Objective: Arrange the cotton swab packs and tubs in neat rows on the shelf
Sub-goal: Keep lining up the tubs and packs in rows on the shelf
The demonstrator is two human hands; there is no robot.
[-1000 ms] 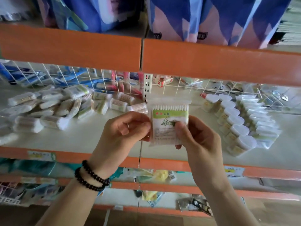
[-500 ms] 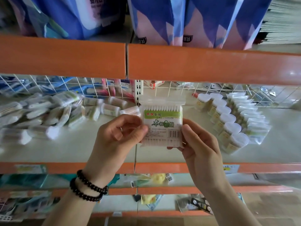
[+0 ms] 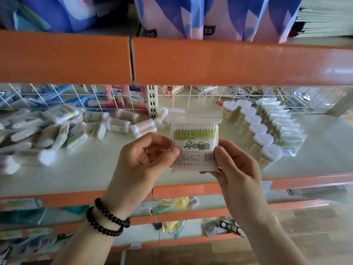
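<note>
Orange-edged shop shelving fills the view, and the pale white shelf board [image 3: 107, 169] at chest height carries the cotton swab stock. Both hands are raised in front of that board, holding 1 flat clear plastic pack of white-tipped cotton swabs with a green and white label [image 3: 194, 146] upright between them, label facing outward. The left hand [image 3: 141, 165] pinches the pack's left edge between thumb and curled fingers; a double strand of black beads [image 3: 107, 217] circles that wrist. The right hand [image 3: 235, 173] grips the right edge, thumb on the front near the barcode, fingers behind. The pack is in the air above the shelf's front part, touching nothing else.

To the left lies a loose jumble of similar swab packs and small clear cylindrical tubs on their sides [image 3: 57, 129]. To the right stands 1 neat row of clear white-lidded tubs [image 3: 256, 134] running front to back, with a row of flat clear packs [image 3: 282, 131] just beside it. A white wire grid [image 3: 191, 98] closes the back. Blue and pink packages [image 3: 210, 18] sit on the shelf above.
</note>
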